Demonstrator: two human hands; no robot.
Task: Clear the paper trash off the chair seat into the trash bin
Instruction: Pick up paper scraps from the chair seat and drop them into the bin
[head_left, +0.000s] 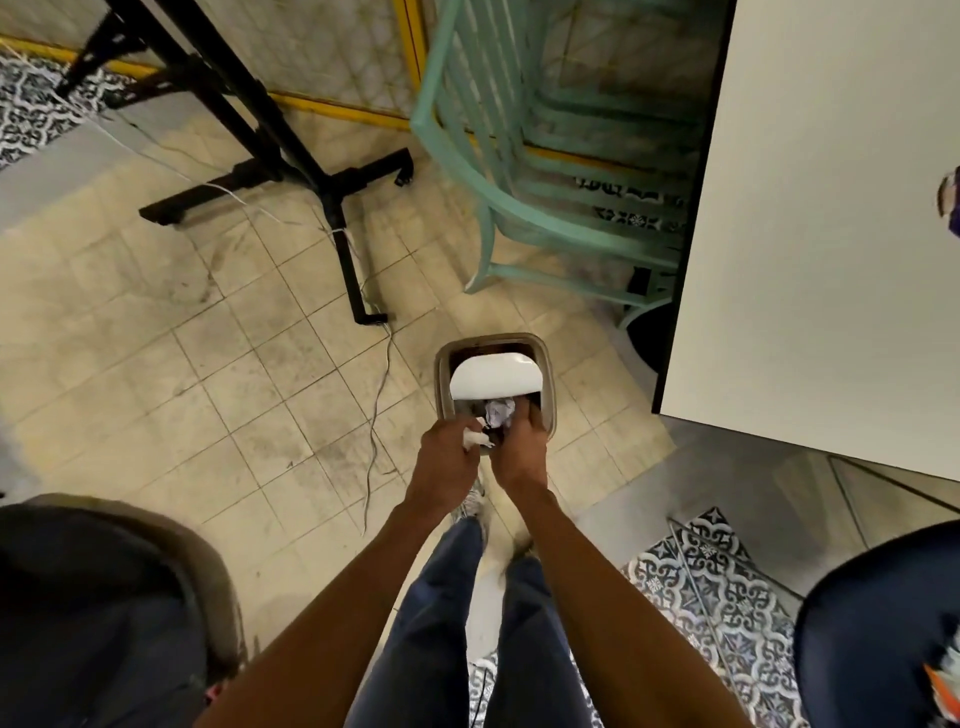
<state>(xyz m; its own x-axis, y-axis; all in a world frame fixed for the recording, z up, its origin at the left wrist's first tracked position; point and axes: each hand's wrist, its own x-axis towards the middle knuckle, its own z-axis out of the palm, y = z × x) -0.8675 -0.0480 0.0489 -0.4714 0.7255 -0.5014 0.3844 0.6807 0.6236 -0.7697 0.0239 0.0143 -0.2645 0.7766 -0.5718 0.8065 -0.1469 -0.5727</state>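
Paper wad (498, 411): crumpled, white with dark marks, in the mouth of the bin (549, 397), just under the tilted white lid (496, 376). Scrap (475, 441): white, pinched in the curled fingers of the left hand (448, 460), over the bin's near rim. Right hand (519, 449): fingers down in the opening beside the wad; grasping or released cannot be told. Bin: on tiled floor (208, 364), near teal chair (519, 208) and white table (831, 234).
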